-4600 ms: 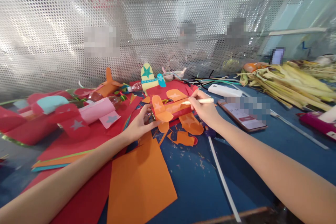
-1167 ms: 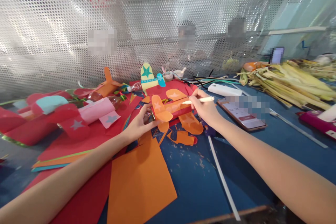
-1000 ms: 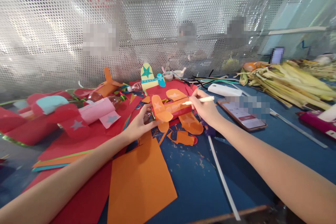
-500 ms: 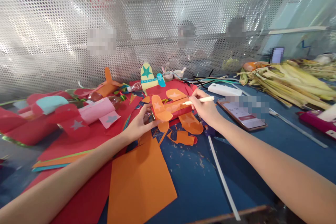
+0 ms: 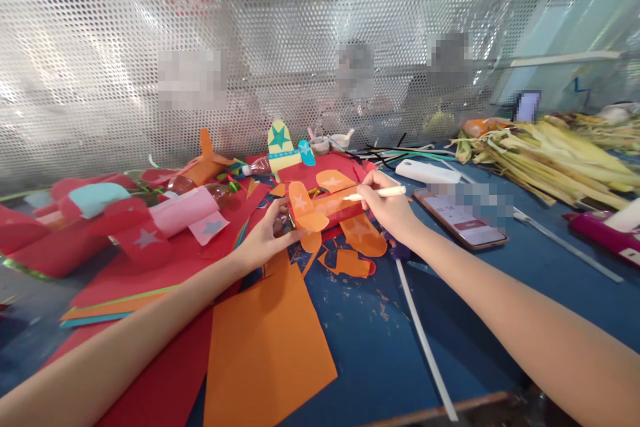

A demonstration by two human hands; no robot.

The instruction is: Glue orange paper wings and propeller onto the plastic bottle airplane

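An orange paper toy plane (image 5: 330,203) with pale star shapes on its wings and tail lies in front of me. My left hand (image 5: 263,240) grips its tail end, thumb at the near side and fingers at the back. In my right hand (image 5: 387,208) is a white marker pen (image 5: 394,191), its tip against the plane's body, where pale marks show. Cut orange paper scraps (image 5: 349,263) lie just below the plane. A large orange paper sheet (image 5: 270,347) is nearer to me, between my forearms.
Red paper sheets (image 5: 170,360) and other paper planes (image 5: 137,233) cover the left side. A phone (image 5: 463,217), a white stick (image 5: 425,337) and a purple tool (image 5: 605,230) lie to the right. Dried husks (image 5: 555,153) are piled at the back right, before a perforated metal screen (image 5: 300,27).
The marker's tip has shifted slightly left along the plane's body, with my right hand. My left hand and the plane stay where they were.
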